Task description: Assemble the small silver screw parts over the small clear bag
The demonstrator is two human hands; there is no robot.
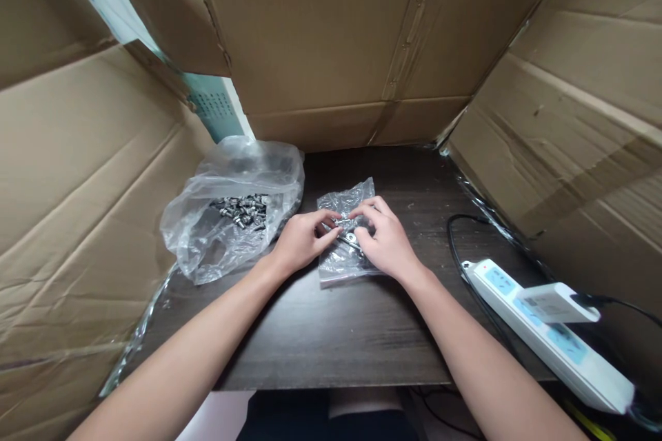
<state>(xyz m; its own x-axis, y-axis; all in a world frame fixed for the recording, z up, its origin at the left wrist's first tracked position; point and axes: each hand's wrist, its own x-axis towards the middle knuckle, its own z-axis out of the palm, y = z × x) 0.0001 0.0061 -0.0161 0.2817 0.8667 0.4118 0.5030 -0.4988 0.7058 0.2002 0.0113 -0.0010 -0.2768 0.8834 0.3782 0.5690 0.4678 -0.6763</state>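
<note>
My left hand [303, 240] is closed, its thumb and fingers pinching a small silver metal part [340, 221] that looks like a bolt. Facing it, my right hand [385, 238] has its fingers curled inward, the fingertips close to the other end of that part; whatever they grip is too small to make out. Both hands are over a small clear plastic bag [335, 270] lying flat on the dark table. A round washer [351, 238] shows on the bag between the hands, beside a thin dark rod-like piece partly covered by my fingers.
Left of my hands stands a large open plastic bag [194, 220] holding many metal bolts [244, 210]. A white power strip [558, 348] with a plugged-in adapter [558, 303] and black cable [452, 241] lies at the right. Cardboard walls [331, 34] surround the dark tabletop [321, 337].
</note>
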